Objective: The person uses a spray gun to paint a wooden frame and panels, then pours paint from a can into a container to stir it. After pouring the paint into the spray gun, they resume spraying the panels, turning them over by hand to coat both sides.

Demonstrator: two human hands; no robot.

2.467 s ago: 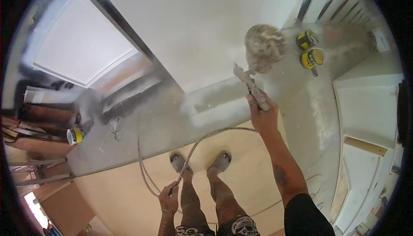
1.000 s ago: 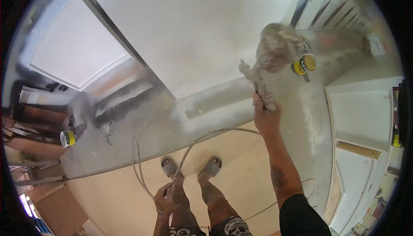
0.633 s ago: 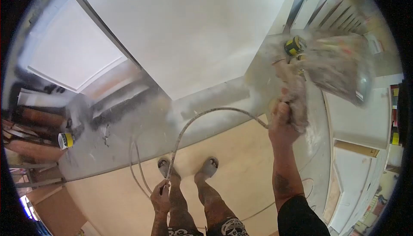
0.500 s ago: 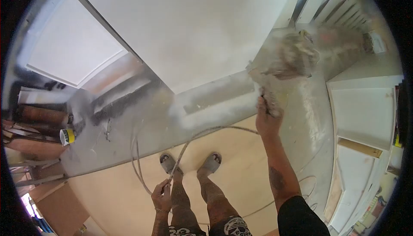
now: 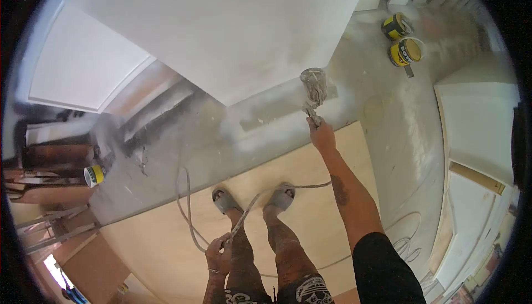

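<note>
Spray gun (image 5: 313, 90) sat centre-right of frame, clamped in the right hand (image 5: 322, 136), long axis pointing up toward the white panel (image 5: 221, 27). Left hand (image 5: 219, 257), low centre, gripped the hose (image 5: 244, 221), well apart from the gun.

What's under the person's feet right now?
Both grey sandals stand on a pale plywood sheet laid on the dusty grey floor. A pale hose, held by the left hand, loops across it. The floor beneath the sheet is hidden.

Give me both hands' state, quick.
Left hand: closed on the hose.
Right hand: closed on the spray gun handle.
</note>
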